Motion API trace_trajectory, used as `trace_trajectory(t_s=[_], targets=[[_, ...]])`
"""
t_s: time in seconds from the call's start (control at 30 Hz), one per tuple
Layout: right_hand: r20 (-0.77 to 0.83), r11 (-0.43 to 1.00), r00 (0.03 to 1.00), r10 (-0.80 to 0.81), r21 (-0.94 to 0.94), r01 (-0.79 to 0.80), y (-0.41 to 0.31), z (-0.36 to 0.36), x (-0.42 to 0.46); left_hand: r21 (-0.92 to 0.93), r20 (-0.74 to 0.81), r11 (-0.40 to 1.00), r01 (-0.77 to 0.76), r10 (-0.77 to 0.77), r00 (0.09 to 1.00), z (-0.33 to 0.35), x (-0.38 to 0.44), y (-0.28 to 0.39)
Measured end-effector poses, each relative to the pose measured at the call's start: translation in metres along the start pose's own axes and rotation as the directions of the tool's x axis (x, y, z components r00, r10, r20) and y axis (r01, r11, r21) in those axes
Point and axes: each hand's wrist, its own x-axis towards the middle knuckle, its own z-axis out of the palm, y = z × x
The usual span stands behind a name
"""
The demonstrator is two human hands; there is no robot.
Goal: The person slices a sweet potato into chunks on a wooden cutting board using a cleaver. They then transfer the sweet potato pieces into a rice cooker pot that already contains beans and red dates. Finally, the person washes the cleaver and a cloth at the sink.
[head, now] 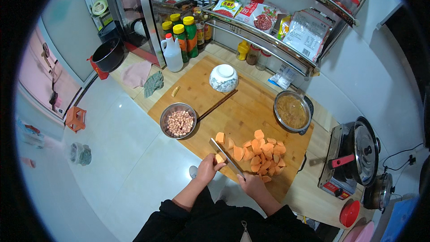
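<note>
My right hand grips the handle of a kitchen knife, its blade slanting up and left over a bamboo cutting board. Left of the blade, my left hand holds a piece of orange sweet potato near the board's front edge. Another chunk lies just beyond the blade's tip. To the right of the knife spreads a loose pile of cut sweet potato pieces. A steel bowl of peanuts stands at the board's left, with brown chopsticks lying beside it.
An upturned patterned bowl sits at the board's back. A metal bowl of brownish liquid is at its right. Farther right, a lidded black pan rests on a portable gas stove. Bottles and a metal rack stand behind.
</note>
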Motion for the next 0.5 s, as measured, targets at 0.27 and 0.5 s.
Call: trace_trajectory(t_s=[0.27, 0.5], targets=[[0.016, 0.996, 1.000, 0.009, -0.085, -0.007, -0.004, 0.000, 0.002, 0.248, 0.039, 0.969, -0.003, -0.007, 0.999, -0.009, 0.001, 0.014], [0.258, 0.956, 0.958, 0.125, 0.226, -0.186, -0.011, -0.037, 0.019, 0.341, 0.141, 0.932, -0.120, 0.075, 0.987, -0.017, 0.011, 0.005]])
